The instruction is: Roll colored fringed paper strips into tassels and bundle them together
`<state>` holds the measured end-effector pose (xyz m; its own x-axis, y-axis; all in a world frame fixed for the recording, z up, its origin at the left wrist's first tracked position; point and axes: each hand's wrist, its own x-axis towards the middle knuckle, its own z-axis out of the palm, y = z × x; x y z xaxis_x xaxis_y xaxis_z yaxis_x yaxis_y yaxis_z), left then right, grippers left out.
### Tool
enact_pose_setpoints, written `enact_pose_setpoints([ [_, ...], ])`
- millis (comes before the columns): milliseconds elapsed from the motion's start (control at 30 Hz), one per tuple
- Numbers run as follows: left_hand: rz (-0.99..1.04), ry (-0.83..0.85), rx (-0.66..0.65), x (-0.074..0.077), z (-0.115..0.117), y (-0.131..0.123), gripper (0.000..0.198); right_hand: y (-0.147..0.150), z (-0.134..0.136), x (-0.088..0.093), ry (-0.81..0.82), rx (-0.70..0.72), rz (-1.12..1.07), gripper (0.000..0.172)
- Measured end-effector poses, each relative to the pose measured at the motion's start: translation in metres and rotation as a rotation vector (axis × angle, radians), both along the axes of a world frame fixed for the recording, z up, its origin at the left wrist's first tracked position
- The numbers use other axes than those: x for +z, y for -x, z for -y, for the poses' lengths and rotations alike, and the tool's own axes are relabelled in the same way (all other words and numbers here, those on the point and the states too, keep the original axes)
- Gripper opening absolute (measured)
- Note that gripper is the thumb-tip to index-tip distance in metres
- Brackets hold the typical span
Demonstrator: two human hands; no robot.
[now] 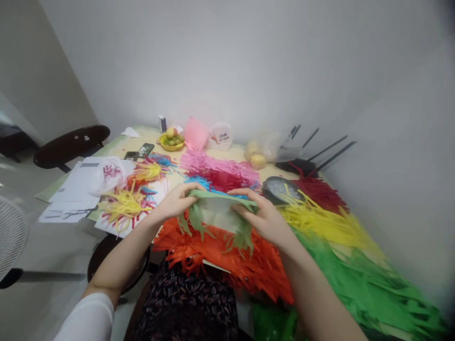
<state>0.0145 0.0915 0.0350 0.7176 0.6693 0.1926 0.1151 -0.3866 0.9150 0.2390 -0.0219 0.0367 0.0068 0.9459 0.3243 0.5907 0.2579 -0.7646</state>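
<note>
A pale green fringed paper strip was held above the near edge of the tabletop, over a pile of orange paper fringe. Its left end was pinched by the closed fingers of the left hand, its right end gripped by the curled fingers of the right hand. Green fringe and yellow fringe were spread along the right edge. A yellow fruit bowl stood at the far edge.

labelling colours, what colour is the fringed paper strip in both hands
The fringed paper strip is pale green, head view.

Table (cream) under fringed paper strips
</note>
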Motion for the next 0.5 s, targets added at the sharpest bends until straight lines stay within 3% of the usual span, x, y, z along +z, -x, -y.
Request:
enact_pose_setpoints([
  [167, 0.063, 0.051, -0.102, 0.002, -0.003, 0.004, 0.042, -0.008, 0.005, 0.002, -0.071, 0.032, -0.076, 0.026],
  [367, 0.02, 0.078, -0.304, 0.015, -0.014, 0.019, 0.03, -0.016, 0.009, 0.009, -0.22, 0.137, -0.083, 0.02],
  [500, 0.013, 0.193, -0.45, 0.029, -0.019, 0.014, 0.055, -0.015, 0.007, 0.015, -0.244, 0.147, 0.03, 0.026],
])
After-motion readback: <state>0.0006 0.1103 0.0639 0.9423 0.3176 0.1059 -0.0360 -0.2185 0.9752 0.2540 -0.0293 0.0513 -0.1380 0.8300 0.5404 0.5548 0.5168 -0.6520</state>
